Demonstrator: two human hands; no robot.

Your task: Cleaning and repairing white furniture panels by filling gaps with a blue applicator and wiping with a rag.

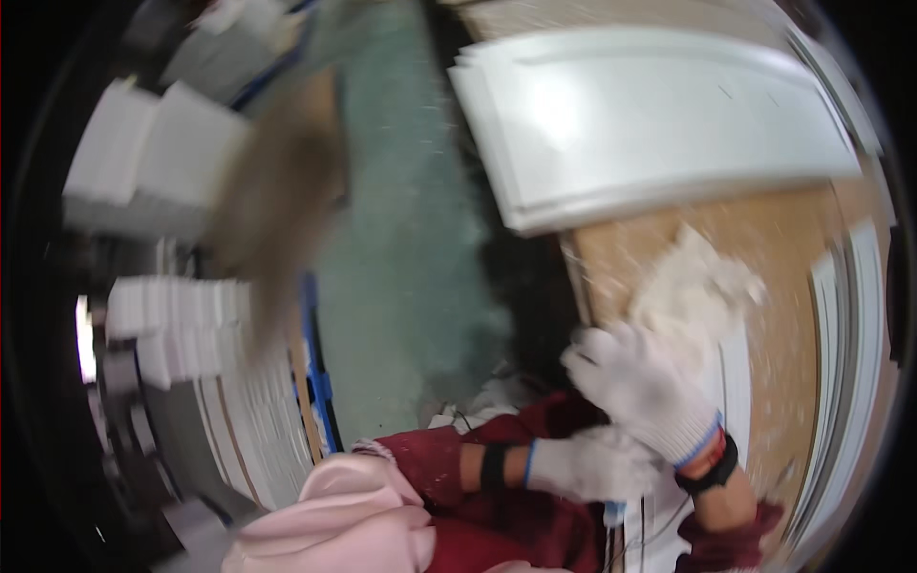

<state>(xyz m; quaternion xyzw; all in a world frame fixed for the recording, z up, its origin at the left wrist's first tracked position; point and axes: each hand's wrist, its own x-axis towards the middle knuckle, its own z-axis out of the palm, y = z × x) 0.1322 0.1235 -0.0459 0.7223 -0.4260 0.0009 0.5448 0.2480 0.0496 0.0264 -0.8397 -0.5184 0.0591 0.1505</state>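
Note:
Both my hands wear white knitted gloves with blue cuffs, and a black band circles each wrist. My right hand (642, 387) is above the left one, over the near left part of the wooden table. Its fingers point up and to the left, slightly apart, and I see nothing held in them. Just beyond it lies a crumpled cream-white cloth (690, 291). My left hand (597, 465) crosses below the right wrist; blur and overlap hide its fingers. A small blue thing (613, 513), too blurred to name, shows beneath it.
Glossy white panels (659, 115) lie stacked at the table's (621, 248) far end. More panels (845, 353) line the right side. Left of the green floor (392, 239) stand stacks of white boards (177, 320). A blurred brown shape (282, 181) hides part of that side.

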